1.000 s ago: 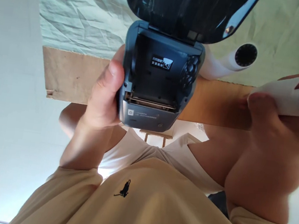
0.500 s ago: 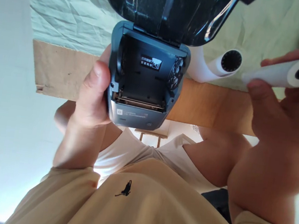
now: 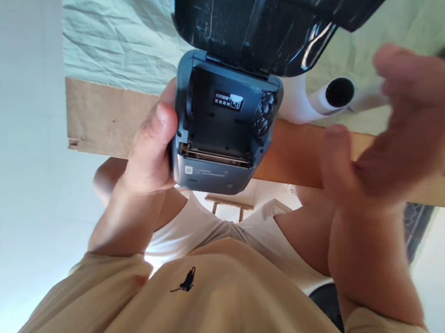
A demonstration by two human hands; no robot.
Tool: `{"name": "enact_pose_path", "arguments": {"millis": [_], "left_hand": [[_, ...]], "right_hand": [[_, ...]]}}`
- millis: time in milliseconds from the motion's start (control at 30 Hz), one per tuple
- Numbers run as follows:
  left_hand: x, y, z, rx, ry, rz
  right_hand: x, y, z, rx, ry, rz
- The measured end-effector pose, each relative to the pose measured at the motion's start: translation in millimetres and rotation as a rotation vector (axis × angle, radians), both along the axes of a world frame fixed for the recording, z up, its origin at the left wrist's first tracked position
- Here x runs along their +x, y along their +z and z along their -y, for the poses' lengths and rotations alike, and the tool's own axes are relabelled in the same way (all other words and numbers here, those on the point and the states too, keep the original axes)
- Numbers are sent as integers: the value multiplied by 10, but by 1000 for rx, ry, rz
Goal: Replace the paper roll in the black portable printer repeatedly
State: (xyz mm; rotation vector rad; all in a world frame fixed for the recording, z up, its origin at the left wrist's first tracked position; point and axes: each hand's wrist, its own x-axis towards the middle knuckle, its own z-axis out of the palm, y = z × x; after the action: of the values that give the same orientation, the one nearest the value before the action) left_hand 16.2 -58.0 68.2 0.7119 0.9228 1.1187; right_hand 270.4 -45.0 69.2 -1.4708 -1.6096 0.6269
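Since a moment ago, the right hand [image 3: 399,130] has moved toward the small dark grey box-shaped printer [image 3: 221,128] and blurred; I cannot tell what it grips. Left of it, the left hand [image 3: 151,149] grips the printer, lid up. A black-and-white sticker [image 3: 228,100] sits inside, too small to read. Beyond the printer, a white paper roll [image 3: 326,95] lies on the crinkled pale green cloth [image 3: 118,22].

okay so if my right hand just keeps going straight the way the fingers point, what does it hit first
Probably the paper roll lying on the green cloth: the blurred right hand has its fingers aimed up and left toward it. Depth is unclear, so it may pass above.
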Motion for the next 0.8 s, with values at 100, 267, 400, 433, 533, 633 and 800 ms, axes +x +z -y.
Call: {"name": "enact_pose_path", "arguments": {"millis": [100, 267, 400, 433, 533, 633, 800], "left_hand": [[2, -7, -5, 13, -2, -3], [-5, -11, -7, 13, -17, 4], [-14, -6, -11, 12, -27, -10], [-15, -4, -13, 16, -18, -10], [-19, 6, -11, 37, 2, 2], [-3, 23, -6, 27, -8, 15], [151, 45, -54, 47, 55, 4]], "right_hand": [[-203, -9, -15, 164, 189, 284], [-223, -71, -81, 152, 131, 409], [-189, -111, -78, 222, 165, 346], [-187, -115, -66, 204, 174, 301], [-202, -91, -8, 84, 202, 213], [-238, -46, 36, 80, 254, 296], [-254, -89, 27, 168, 182, 398]]}}
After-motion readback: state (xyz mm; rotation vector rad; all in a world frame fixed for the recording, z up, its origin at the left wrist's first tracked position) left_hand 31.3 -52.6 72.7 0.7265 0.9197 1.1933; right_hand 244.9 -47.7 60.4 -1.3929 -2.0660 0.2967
